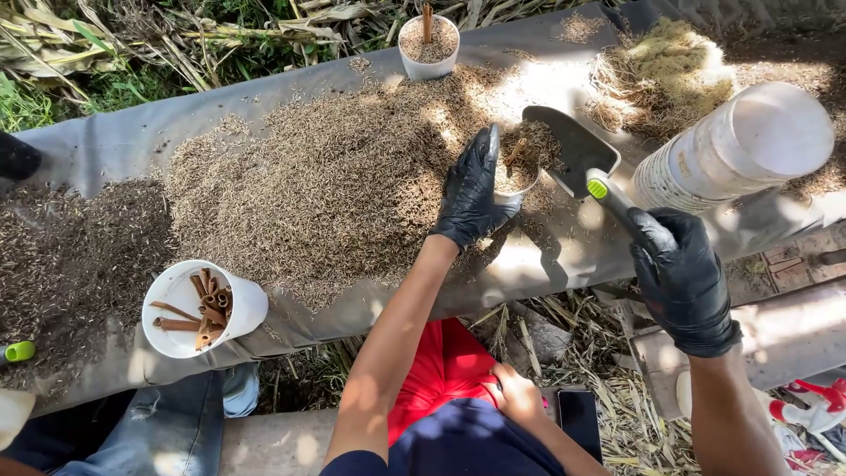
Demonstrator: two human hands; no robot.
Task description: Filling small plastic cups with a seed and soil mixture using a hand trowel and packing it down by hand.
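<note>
Filling is the step in hand: the left hand (470, 189), in a black glove, closes its grip around a small white plastic cup (511, 181) standing on the grey sheet-covered table (106, 145) near its right end, close to the near edge, while the right hand (680, 278), also gloved in black, closes its grip on the green-and-grey handle of a dark metal garden trowel (573, 150). The trowel's blade carries a load of brown husk-like growing mix and sits tilted just over the cup's mouth; a short brown stick seems to stand inside the cup, though it is partly hidden. A broad heap of brown husk mix (326, 176) covers the middle of the table. At the far edge stands an already filled white cup with a brown stick upright in it (428, 44); near the near-left corner a white tub of brown stick cuttings (203, 308) lies tilted. A large white plastic bucket (736, 145) lies on its side at the right end. By my judgement, the next move calls for tipping the blade steadily so the mix falls inside the rim, with the left hand keeping the cup upright.
</note>
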